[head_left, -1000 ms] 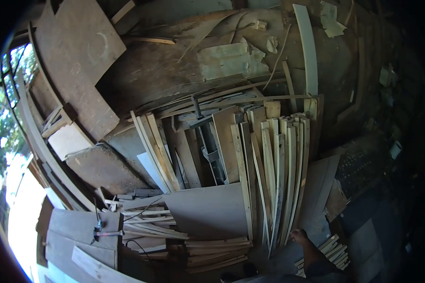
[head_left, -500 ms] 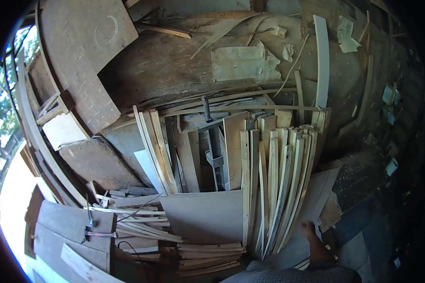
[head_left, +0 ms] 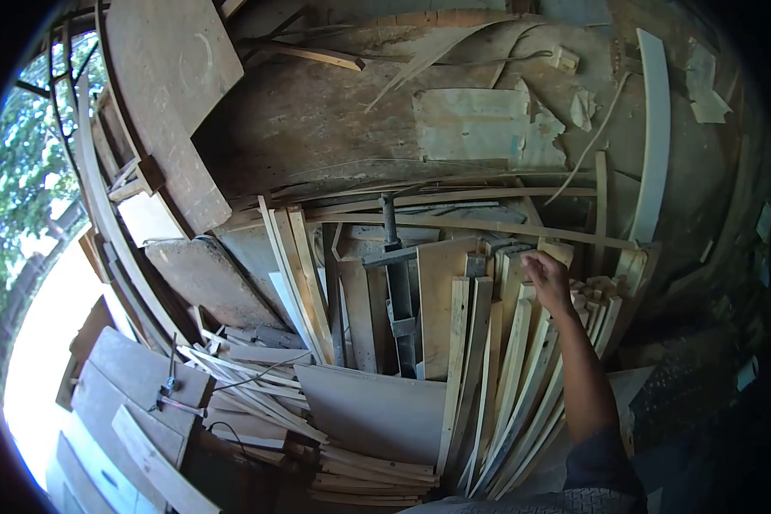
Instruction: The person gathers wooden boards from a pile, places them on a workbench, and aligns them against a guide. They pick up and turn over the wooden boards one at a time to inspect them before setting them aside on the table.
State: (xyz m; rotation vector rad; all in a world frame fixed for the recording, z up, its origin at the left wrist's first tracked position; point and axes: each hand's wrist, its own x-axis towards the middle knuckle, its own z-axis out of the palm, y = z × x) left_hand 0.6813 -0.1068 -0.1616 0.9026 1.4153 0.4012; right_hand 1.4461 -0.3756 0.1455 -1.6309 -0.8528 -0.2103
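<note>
My right hand is over the top ends of a bundle of upright wooden strips, with its fingers curled. It is close to the strip ends, and whether it grips one cannot be made out. Left of it stand a wide light board and a dark metal clamp. My left hand does not show. The right forearm rises from the lower right, crossing in front of some strips.
A brown panel leans in front of the strips. Loose slats lie stacked below. At the left are large boards and a tool on a panel. A pale strip leans at the upper right.
My right hand has moved up from the bottom right to the tops of the wooden strips. The camera view has shifted, so the scene sits further right.
</note>
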